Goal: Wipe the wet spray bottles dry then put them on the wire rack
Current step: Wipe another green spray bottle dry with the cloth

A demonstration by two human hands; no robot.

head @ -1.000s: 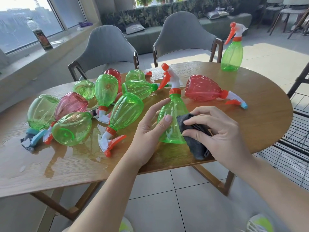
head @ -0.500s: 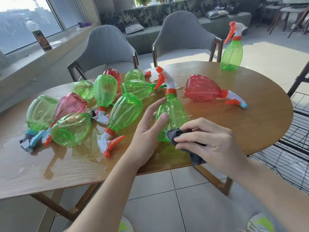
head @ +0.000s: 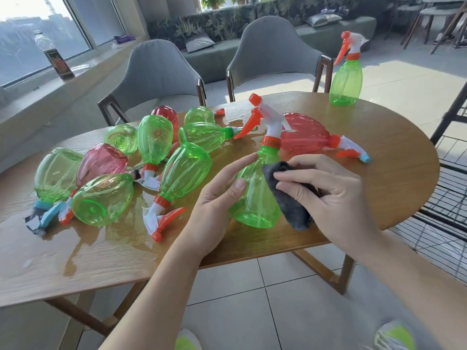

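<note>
- We are on the wiping step: our right hand [head: 331,195] pinches a grey cloth [head: 288,198] and presses it to the side of a green bottle [head: 255,198] standing near the table's [head: 399,178] front edge.
- Our left hand [head: 217,200] steadies that bottle from the other side with straight, slightly spread fingers; the thumb rests on the plastic, and nothing is curled round it.
- This bottle tilts a little, its orange-and-white sprayer [head: 265,120] pointing up and away from us. We judge it only partly wiped.
- Left to do, as far as we can see: a pile of bottles [head: 151,162] lies on its side at the table's left, green and red ones touching or overlapping, in a puddle [head: 121,231] that spreads toward the front edge.
- A red bottle [head: 305,135] lies on its side just behind the one in hand, sprayer to the right; we take it as still to be wiped.
- One green bottle stands alone [head: 345,79] at the far right of the table, well apart from the rest; we cannot tell whether it is dry.
- The wire rack [head: 452,188] sits just beside the table at our right. The part we see holds no bottle, so we judge the task to be at an early stage.
</note>
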